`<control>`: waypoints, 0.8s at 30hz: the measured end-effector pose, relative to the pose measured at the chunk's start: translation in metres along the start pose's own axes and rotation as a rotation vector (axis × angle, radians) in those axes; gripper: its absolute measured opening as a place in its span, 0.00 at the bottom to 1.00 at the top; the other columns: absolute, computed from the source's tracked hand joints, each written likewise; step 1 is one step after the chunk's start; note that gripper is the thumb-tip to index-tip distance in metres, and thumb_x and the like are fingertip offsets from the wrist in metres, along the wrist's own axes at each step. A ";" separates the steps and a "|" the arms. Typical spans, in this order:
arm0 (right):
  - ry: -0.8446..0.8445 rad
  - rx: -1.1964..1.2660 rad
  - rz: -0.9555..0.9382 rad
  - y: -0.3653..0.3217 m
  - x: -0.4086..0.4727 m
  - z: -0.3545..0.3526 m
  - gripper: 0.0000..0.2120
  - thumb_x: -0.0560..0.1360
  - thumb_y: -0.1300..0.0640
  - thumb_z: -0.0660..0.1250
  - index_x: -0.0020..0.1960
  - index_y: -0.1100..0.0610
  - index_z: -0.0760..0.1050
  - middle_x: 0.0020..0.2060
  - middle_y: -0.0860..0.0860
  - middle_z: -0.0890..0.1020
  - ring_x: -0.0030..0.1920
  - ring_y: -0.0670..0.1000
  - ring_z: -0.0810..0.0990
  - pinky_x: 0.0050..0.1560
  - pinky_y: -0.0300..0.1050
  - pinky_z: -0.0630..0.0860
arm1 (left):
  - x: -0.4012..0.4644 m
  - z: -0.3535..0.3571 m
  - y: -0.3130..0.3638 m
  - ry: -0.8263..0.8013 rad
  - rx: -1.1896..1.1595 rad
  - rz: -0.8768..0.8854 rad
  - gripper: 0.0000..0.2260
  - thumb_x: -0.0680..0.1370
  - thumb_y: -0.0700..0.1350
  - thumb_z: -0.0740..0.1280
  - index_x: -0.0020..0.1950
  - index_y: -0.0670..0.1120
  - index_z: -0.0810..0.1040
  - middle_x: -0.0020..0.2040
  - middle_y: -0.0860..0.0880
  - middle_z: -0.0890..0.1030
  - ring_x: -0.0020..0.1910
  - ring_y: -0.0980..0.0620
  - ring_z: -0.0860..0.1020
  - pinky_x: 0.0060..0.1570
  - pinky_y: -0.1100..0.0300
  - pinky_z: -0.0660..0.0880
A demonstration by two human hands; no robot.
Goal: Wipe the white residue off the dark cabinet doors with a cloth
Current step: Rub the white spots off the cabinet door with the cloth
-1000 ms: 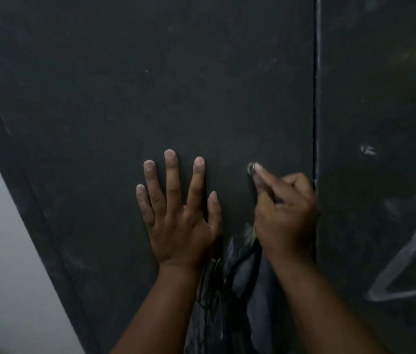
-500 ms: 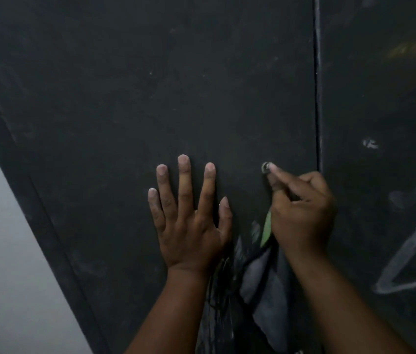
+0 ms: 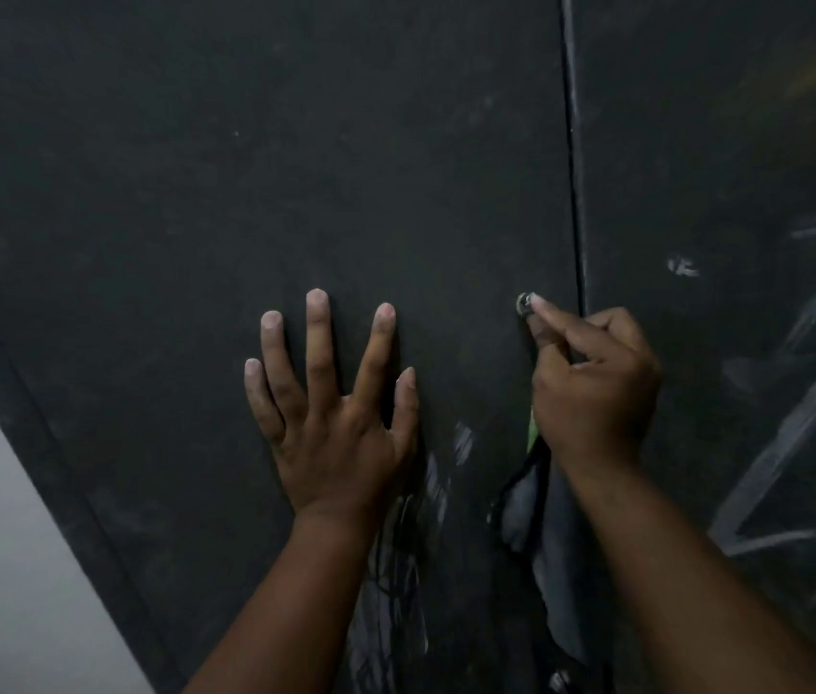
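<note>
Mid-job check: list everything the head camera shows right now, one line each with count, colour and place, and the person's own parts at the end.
dark matte cabinet doors: two, black-grey; one fills the left and centre, the other the right, split by a vertical seam.
small round metal lock or knob: one, silvery, on the left door beside the seam; which it is, unclear.
white chalky residue marks: several streaks, white, mostly on the right door, some low between the wrists.
dark grey cloth with a green edge: one, hanging under the right hand.
pale wall: one, light grey, lower left.
left hand: flat, fingers spread, on the left door.
right hand: closed grip on the cloth, fingertips at the metal piece.
</note>
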State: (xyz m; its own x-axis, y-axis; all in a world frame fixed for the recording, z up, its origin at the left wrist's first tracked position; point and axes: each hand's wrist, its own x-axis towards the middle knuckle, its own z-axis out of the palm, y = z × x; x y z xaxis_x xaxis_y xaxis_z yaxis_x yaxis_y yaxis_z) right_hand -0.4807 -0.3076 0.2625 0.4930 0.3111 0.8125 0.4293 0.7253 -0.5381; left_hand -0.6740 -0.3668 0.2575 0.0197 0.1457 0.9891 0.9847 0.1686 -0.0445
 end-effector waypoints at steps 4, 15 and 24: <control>0.054 -0.083 -0.053 0.024 -0.008 -0.010 0.10 0.79 0.57 0.74 0.60 0.51 0.85 0.37 0.46 0.69 0.32 0.47 0.67 0.32 0.40 0.62 | 0.004 0.002 0.012 0.006 0.002 -0.017 0.25 0.84 0.61 0.61 0.81 0.61 0.66 0.84 0.45 0.59 0.82 0.35 0.55 0.80 0.38 0.50; 0.074 -0.060 -0.076 0.035 0.001 -0.019 0.06 0.79 0.59 0.74 0.55 0.57 0.87 0.34 0.49 0.72 0.31 0.47 0.69 0.33 0.40 0.66 | 0.045 0.017 0.075 -0.011 -0.100 0.094 0.25 0.82 0.62 0.64 0.79 0.59 0.70 0.84 0.43 0.59 0.83 0.34 0.53 0.80 0.35 0.49; 0.039 -0.008 -0.103 0.055 -0.022 -0.030 0.08 0.78 0.62 0.75 0.57 0.59 0.86 0.32 0.51 0.71 0.31 0.47 0.67 0.31 0.43 0.68 | 0.046 0.030 0.095 0.018 -0.002 0.067 0.27 0.83 0.64 0.60 0.82 0.60 0.63 0.84 0.43 0.59 0.83 0.36 0.54 0.79 0.36 0.51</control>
State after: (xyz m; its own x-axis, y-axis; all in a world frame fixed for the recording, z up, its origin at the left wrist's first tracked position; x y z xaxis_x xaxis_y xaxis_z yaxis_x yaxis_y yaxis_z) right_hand -0.4458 -0.2928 0.2081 0.4747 0.2111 0.8544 0.4850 0.7473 -0.4542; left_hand -0.5850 -0.3153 0.2949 0.0885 0.1391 0.9863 0.9815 0.1567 -0.1102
